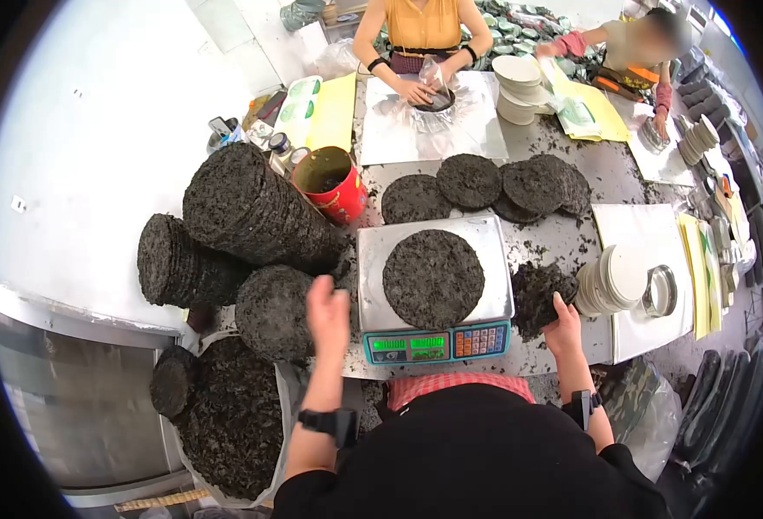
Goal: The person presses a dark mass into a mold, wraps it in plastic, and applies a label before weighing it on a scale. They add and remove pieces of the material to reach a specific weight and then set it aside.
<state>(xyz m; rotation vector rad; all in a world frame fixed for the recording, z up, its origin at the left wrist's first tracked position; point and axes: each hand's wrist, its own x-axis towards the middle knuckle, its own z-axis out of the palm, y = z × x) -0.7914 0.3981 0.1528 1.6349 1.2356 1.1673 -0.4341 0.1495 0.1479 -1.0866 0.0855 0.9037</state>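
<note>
A round dark pressed disc [433, 278] lies flat on the steel pan of a scale [425, 344] with a lit green display. Left of the scale, my left hand [328, 316] is raised with its fingers apart, beside a dark disc [274, 313], and nothing shows in it. On the right, my right hand [561, 327] is at the edge of a loose dark clump [539, 298]; its fingertips are partly against the clump, and whether it grips any is unclear.
Tall disc stacks [256, 212] stand left, near a red bucket [338, 189]. More discs [470, 182] lie behind the scale. White round plates [619, 275] and a metal ring [660, 291] are right. A sack of dark flakes [233, 415] stands lower left. Two people work across the table.
</note>
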